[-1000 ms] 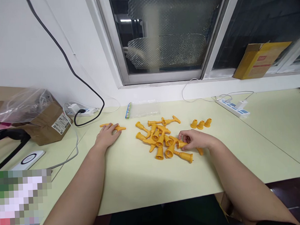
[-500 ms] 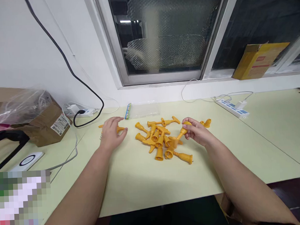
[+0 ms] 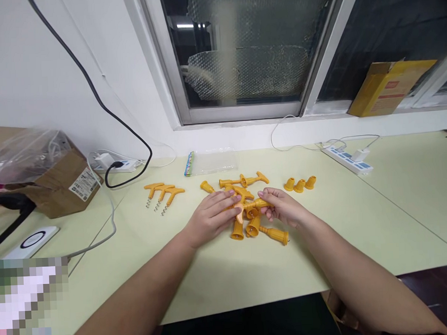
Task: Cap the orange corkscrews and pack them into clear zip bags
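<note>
Left hand point(image 3: 212, 215): its grip has closed on the T-shaped end of one yellow corkscrew point(image 3: 250, 205), just over the heap.
Right hand point(image 3: 287, 207): its grip pinches that same corkscrew at the cup end; the two parts look joined to me.
Apart, left side: three T-handles point(image 3: 175, 191) with bare spirals, lying side by side on the tabletop point(image 3: 214, 286).
Apart, right side: three yellow cups point(image 3: 299, 186), near one another, matching the bare handles in number.
Middle heap: other corkscrews point(image 3: 274, 234), cups on where I can see, so most look unseparated; the hands hide some from my count.
</note>
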Demonstrator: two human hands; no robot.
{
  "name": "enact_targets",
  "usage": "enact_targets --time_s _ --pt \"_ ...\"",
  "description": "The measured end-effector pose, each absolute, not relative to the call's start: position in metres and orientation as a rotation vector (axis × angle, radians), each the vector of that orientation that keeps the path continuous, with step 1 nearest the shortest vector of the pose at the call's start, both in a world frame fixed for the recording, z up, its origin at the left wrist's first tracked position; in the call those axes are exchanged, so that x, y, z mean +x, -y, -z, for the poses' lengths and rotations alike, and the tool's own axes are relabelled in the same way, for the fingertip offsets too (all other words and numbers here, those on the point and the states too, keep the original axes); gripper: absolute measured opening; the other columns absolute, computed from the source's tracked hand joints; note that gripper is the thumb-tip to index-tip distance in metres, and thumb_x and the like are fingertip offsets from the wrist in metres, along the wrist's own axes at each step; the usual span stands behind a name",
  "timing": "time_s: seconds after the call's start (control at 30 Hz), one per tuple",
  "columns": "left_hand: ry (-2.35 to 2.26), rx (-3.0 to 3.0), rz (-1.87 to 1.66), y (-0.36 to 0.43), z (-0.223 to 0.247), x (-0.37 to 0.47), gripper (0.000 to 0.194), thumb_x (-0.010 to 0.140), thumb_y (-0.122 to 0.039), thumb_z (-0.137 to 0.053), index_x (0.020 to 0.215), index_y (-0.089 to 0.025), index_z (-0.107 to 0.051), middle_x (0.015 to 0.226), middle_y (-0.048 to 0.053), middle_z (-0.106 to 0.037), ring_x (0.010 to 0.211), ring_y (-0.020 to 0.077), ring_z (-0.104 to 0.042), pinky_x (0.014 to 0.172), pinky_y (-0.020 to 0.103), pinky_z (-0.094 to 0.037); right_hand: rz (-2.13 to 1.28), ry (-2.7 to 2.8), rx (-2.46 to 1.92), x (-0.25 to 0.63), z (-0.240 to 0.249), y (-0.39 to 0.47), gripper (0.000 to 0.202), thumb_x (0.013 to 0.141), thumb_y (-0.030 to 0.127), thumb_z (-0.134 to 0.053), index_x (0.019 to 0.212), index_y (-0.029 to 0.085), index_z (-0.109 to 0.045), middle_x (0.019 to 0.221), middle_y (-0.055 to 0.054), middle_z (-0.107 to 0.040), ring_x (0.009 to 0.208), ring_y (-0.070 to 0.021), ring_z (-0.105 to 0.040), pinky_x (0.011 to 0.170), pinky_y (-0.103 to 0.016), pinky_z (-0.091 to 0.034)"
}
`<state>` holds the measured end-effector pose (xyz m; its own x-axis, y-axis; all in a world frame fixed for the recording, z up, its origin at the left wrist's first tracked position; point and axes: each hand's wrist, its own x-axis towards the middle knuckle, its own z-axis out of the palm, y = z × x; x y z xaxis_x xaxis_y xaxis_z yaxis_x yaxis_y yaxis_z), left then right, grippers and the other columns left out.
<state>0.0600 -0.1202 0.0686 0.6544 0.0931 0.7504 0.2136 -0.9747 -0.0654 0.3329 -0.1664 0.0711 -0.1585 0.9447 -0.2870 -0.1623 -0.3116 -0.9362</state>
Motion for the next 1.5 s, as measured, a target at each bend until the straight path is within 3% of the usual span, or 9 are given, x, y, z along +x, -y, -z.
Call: enact_targets --time_s 0.3,0.43,0.5,0.6,0.77,0.97,1.2,1.3,1.5 --pt "0.607 -2.993 1.585 0.131 -0.054 0.063 0.038 0.096 -0.014 -0.063 0.132 -0.025 -0.056 0.118 0.009 -0.076 0.115 0.0227 -0.073 0.099 0.04 -0.06 -1.377 1.287 -1.065 0.329 -0.067 0.169 0.043 0.084 0.058 -0.081 0.087 0.025 -0.053 0.072 0.001 -0.07 0.058 -0.0156 -0.066 0.057 -0.03 -0.055" --pt "0.916 -2.926 1.957 0.13 -0.047 0.067 0.029 0.099 -0.024 -0.063 0.128 -0.026 -0.058 0.103 0.004 -0.074 0.08 0.0135 -0.071 0.073 0.027 -0.059 -0.937 1.604 -0.978 0.328 -0.062 0.17 0.029 0.09 0.045 -0.078 0.089 0.026 -0.056 0.089 -0.003 -0.068 0.081 -0.0222 -0.069 0.072 -0.04 -0.059" --pt "1.107 -2.969 2.004 0.129 -0.051 0.068 0.018 0.101 -0.03 -0.062 0.117 -0.024 -0.066 0.098 0.004 -0.073 0.079 0.0137 -0.069 0.072 0.026 -0.057 -0.651 1.783 -0.911 0.328 -0.06 0.17 0.018 0.093 0.035 -0.075 0.094 0.025 -0.059 0.097 -0.006 -0.067 0.098 -0.0261 -0.069 0.083 -0.045 -0.059" --pt "1.463 -3.034 2.083 0.127 -0.059 0.067 0.021 0.099 -0.038 -0.064 0.105 -0.02 -0.073 0.094 0.006 -0.074 0.082 0.017 -0.071 0.074 0.029 -0.058 -0.34 1.936 -0.813 0.33 -0.061 0.169 0.009 0.096 0.022 -0.068 0.097 0.026 -0.06 0.106 -0.008 -0.067 0.106 -0.0275 -0.067 0.086 -0.048 -0.058" --pt "1.759 -3.185 2.562 0.119 -0.066 0.054 0.037 0.089 -0.044 -0.075 0.115 -0.019 -0.071 0.082 0.005 -0.074 0.075 0.0204 -0.074 0.072 0.035 -0.062 -0.088 1.926 -0.858 0.342 -0.069 0.167 0.009 0.096 0.018 -0.064 0.096 0.026 -0.06 0.108 -0.008 -0.065 0.101 -0.026 -0.066 0.085 -0.048 -0.059" --pt "1.625 -2.778 2.894 0.102 -0.071 0.034 0.04 0.078 -0.04 -0.087 0.104 -0.021 -0.063 0.09 0.002 -0.073 0.088 0.02 -0.076 0.087 0.039 -0.064 -0.02 1.816 -1.183 0.369 -0.066 0.158 0.043 0.098 0.026 -0.059 0.141 0.027 -0.058 0.113 -0.01 -0.057 0.103 -0.0267 -0.063 0.092 -0.047 -0.056" --pt "1.762 -2.238 2.917 0.072 -0.068 0.008 0.058 0.074 -0.037 -0.089 0.112 -0.028 -0.045 0.096 -0.001 -0.072 0.093 0.018 -0.076 0.094 0.041 -0.061 -0.02 1.774 -1.589 0.398 -0.057 0.145 0.026 0.092 0.033 -0.064 0.116 0.024 -0.071 0.109 -0.011 -0.07 0.113 -0.0338 -0.059 0.102 -0.051 -0.047" --pt "1.84 -2.06 2.981 0.06 -0.067 -0.005 0.052 0.075 -0.035 -0.085 0.108 -0.027 -0.047 0.1 -0.001 -0.071 0.098 0.0175 -0.075 0.095 0.039 -0.061 -0.019 1.775 -1.697 0.406 -0.051 0.14 0.024 0.089 0.033 -0.065 0.11 0.024 -0.072 0.111 -0.01 -0.075 0.118 -0.0363 -0.056 0.103 -0.053 -0.045" --pt "2.315 -1.857 2.76 0.051 -0.064 -0.025 0.047 0.083 -0.027 -0.073 0.121 -0.027 -0.046 0.089 -0.002 -0.069 0.073 0.0144 -0.073 0.076 0.032 -0.061 -0.058 1.8 -1.82 0.413 -0.041 0.132 0.024 0.086 0.031 -0.063 0.107 0.026 -0.076 0.111 -0.009 -0.077 0.12 -0.0354 -0.056 0.102 -0.055 -0.042"
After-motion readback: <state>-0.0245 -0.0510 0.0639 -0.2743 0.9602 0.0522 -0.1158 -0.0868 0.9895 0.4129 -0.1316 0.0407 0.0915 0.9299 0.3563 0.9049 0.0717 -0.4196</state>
